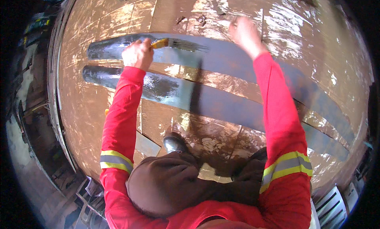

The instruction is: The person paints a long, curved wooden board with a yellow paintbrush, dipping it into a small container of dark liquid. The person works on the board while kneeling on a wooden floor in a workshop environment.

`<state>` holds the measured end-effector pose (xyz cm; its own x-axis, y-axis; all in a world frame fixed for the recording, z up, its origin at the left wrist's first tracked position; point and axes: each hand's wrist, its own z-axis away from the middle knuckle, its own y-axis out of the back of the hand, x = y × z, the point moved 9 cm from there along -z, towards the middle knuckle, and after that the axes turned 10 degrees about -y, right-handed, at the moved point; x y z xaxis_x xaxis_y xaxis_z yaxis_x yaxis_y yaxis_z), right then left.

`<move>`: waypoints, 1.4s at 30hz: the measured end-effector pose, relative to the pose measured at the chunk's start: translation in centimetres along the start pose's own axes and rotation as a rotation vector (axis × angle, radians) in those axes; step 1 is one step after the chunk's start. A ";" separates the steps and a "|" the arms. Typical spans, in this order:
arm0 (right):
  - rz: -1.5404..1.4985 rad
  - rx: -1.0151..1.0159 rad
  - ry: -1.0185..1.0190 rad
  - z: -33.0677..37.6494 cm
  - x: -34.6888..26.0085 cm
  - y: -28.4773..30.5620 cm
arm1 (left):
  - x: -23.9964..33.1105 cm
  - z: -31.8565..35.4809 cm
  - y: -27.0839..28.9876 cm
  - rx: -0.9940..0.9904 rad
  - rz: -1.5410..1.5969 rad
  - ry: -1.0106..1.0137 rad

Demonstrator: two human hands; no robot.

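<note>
My left hand [137, 54] is closed around a paintbrush [160, 43] with a yellow handle. Its dark bristles rest on the farther of two long grey strips [229, 54], at the end of a streak of wet dark paint. Left of the brush, that strip is coated dark and glossy. Nearer to me lies the second strip [225, 110], with shiny dark paint on its left part and plain grey further right. My right hand [245, 35] hovers by the far edge of the far strip, fingers curled; whether they hold anything is hidden.
Brown sheeting with pale smears [285, 27] lies beneath the strips. Small dark scraps [202, 20] lie beyond the far strip. My boot [175, 142] stands near the close strip, beside a grey flat piece [147, 144]. A white slatted chair [331, 207] is at lower right.
</note>
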<state>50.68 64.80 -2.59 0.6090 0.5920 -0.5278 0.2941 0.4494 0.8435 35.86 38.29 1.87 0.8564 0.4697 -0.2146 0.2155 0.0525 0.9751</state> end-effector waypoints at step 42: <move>0.277 -0.300 0.038 15.0 3.3 -9.3 | 5.3 -10.6 -5.2 -0.367 -0.012 -0.199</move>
<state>60.98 52.60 -10.65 0.6055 0.7401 -0.2928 -0.1083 0.4410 0.8909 34.27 49.89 -3.71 0.9366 0.2894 -0.1977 0.0754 0.3845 0.9200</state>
